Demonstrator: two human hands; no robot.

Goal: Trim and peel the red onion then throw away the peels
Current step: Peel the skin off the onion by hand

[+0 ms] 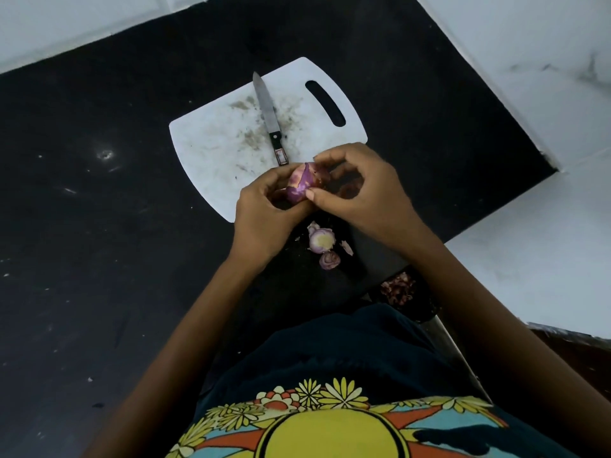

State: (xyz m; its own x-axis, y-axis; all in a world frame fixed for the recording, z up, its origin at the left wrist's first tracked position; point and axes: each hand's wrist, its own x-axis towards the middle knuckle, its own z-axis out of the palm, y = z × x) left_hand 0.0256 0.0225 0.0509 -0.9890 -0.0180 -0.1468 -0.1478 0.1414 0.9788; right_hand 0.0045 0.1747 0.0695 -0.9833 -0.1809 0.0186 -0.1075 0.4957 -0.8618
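The red onion (299, 186) sits between both hands just above the near edge of the white cutting board (215, 150), its purple skin partly stripped so pale patches show; much of it is hidden by fingers, so its far side and base cannot be made out. The left hand (264, 213) cups it from the left and below, fingers curled around it. The right hand (357, 190) closes in from the right, thumb pressed on the near side and fingertips pinching at the top, though whether they grip loose skin is hard to tell. Just near of the hands, on the black counter (99, 226), lie cut onion ends and peel scraps (322, 241). A knife (269, 122) rests on the board, tip pointing far, its dark handle bearing a small red label too blurred to read. The board's surface is stained.
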